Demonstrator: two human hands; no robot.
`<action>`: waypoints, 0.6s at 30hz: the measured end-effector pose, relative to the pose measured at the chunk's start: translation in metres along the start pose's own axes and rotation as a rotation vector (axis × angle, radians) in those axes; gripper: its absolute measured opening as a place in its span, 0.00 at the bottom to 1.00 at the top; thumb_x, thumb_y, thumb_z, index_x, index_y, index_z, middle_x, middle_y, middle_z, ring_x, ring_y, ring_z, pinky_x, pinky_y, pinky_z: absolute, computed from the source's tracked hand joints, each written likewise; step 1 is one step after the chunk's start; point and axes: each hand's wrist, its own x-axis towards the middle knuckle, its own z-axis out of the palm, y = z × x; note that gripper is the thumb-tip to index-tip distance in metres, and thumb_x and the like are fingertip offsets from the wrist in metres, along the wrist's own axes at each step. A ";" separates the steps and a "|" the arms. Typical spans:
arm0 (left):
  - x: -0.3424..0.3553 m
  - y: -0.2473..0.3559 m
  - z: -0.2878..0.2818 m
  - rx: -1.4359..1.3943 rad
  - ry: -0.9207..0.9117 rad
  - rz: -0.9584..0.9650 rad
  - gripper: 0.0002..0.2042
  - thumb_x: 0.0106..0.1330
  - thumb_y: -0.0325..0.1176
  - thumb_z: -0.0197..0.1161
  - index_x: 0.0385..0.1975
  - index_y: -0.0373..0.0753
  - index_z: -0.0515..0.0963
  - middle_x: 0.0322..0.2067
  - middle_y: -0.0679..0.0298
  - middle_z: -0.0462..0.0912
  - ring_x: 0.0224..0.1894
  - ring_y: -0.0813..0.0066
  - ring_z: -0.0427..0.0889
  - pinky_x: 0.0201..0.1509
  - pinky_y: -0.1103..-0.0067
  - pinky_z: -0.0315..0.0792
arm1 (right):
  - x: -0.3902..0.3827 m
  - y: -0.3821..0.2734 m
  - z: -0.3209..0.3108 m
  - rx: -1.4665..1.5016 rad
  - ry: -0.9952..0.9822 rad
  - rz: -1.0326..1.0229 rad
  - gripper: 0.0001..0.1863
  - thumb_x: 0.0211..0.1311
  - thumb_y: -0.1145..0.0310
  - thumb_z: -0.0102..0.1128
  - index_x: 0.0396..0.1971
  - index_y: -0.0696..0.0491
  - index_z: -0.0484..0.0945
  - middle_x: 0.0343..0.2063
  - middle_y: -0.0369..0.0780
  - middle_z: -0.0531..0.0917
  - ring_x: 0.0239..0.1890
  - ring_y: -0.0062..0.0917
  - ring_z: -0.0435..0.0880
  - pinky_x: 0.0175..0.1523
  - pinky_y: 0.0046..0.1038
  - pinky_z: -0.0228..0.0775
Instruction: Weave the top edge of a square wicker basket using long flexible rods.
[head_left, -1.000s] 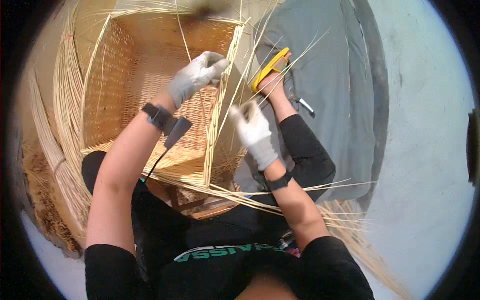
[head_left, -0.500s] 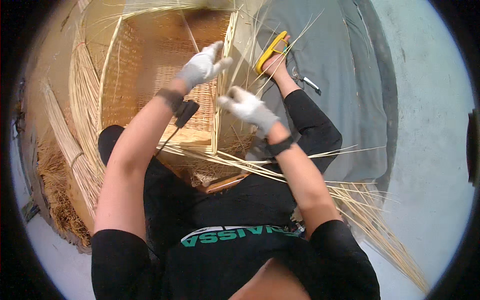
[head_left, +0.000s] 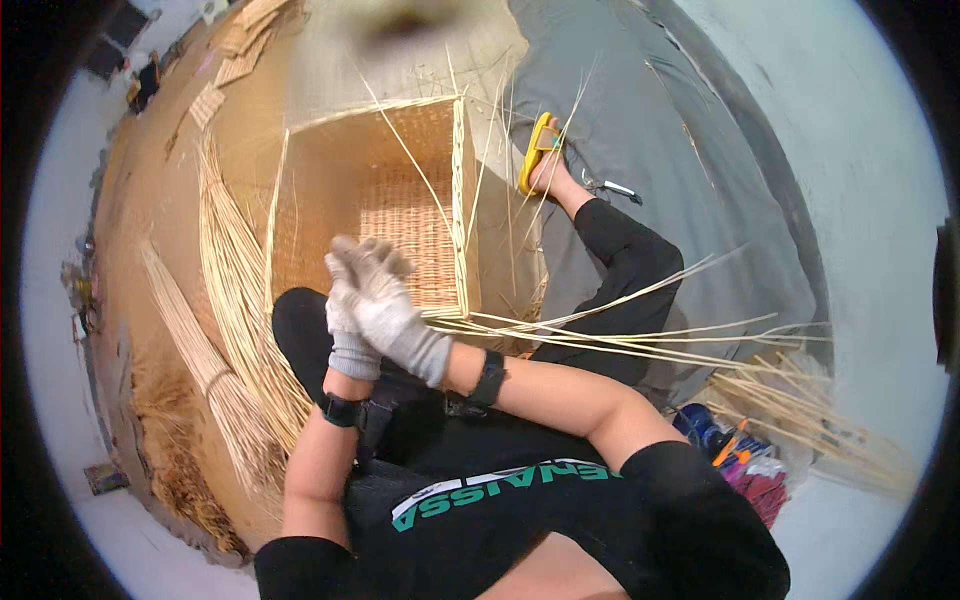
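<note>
A square wicker basket (head_left: 470, 215) stands before me, its rim edged with pale rods. My right hand (head_left: 395, 315), in a white work glove, lies across my left hand (head_left: 347, 318), gloved the same way. They press together by the basket's near left corner, fingers overlapping and bent. Anything between the fingers is hidden, as is the part of the rim behind the gloves. Several long willow rods (head_left: 610, 335) run from the basket's near edge off to the right over my leg. Thin loose rods (head_left: 410, 155) stick up across the basket's opening.
Two bundles of willow rods (head_left: 225, 385) lie at the left, beside brown brushy stalks (head_left: 185, 480). Pruning shears (head_left: 612, 188) rest on the grey cloth (head_left: 720, 230) near my yellow sandal (head_left: 535, 150). More rods (head_left: 800, 410) and a blue item (head_left: 700, 425) are at the right.
Both hands have left the basket's right rim and come together nearer to me at its left. The view has shifted, showing more of the floor beyond the basket.
</note>
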 end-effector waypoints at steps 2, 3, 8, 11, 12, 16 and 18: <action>-0.018 0.027 0.011 0.565 0.271 0.132 0.35 0.75 0.62 0.37 0.68 0.36 0.60 0.64 0.52 0.69 0.65 0.56 0.70 0.70 0.59 0.62 | -0.010 -0.036 -0.018 -0.237 -0.060 -0.028 0.23 0.69 0.66 0.55 0.63 0.51 0.69 0.66 0.44 0.68 0.71 0.42 0.59 0.75 0.43 0.44; -0.020 0.027 0.013 0.573 0.262 0.123 0.35 0.75 0.62 0.37 0.68 0.36 0.60 0.64 0.52 0.69 0.65 0.56 0.70 0.70 0.59 0.62 | -0.021 -0.023 0.008 -0.367 0.198 -0.169 0.26 0.69 0.68 0.54 0.66 0.51 0.67 0.68 0.45 0.66 0.73 0.44 0.57 0.75 0.45 0.45; -0.039 0.049 -0.013 0.599 0.273 0.075 0.34 0.75 0.60 0.36 0.68 0.37 0.59 0.64 0.49 0.68 0.62 0.51 0.71 0.65 0.56 0.66 | -0.026 -0.066 -0.026 -0.185 -0.425 0.140 0.32 0.68 0.68 0.54 0.71 0.51 0.60 0.71 0.46 0.62 0.75 0.41 0.54 0.75 0.40 0.48; -0.024 0.063 -0.053 0.339 -0.218 -0.037 0.31 0.76 0.58 0.38 0.63 0.36 0.64 0.58 0.54 0.73 0.57 0.57 0.75 0.64 0.60 0.68 | -0.031 -0.040 -0.037 0.412 -0.580 0.101 0.33 0.67 0.69 0.55 0.71 0.51 0.60 0.71 0.46 0.62 0.75 0.39 0.55 0.75 0.38 0.49; -0.020 0.068 -0.050 0.409 0.046 -0.004 0.32 0.76 0.58 0.40 0.63 0.33 0.63 0.58 0.50 0.72 0.57 0.53 0.75 0.62 0.57 0.70 | -0.031 -0.029 -0.042 0.608 -0.627 0.084 0.33 0.67 0.69 0.56 0.71 0.51 0.60 0.71 0.46 0.62 0.75 0.38 0.55 0.75 0.37 0.50; -0.019 0.095 -0.028 0.839 0.328 0.106 0.30 0.76 0.57 0.41 0.52 0.29 0.67 0.44 0.52 0.78 0.42 0.55 0.80 0.49 0.61 0.78 | -0.025 -0.029 -0.074 0.705 -0.789 -0.181 0.27 0.71 0.72 0.51 0.69 0.51 0.65 0.69 0.38 0.67 0.71 0.25 0.61 0.74 0.29 0.51; -0.017 0.092 -0.023 0.763 0.383 0.138 0.30 0.76 0.57 0.44 0.50 0.29 0.69 0.40 0.53 0.79 0.37 0.56 0.82 0.43 0.64 0.80 | -0.015 -0.022 -0.077 1.075 -0.962 0.171 0.26 0.75 0.68 0.48 0.70 0.49 0.63 0.67 0.36 0.68 0.70 0.27 0.62 0.74 0.29 0.50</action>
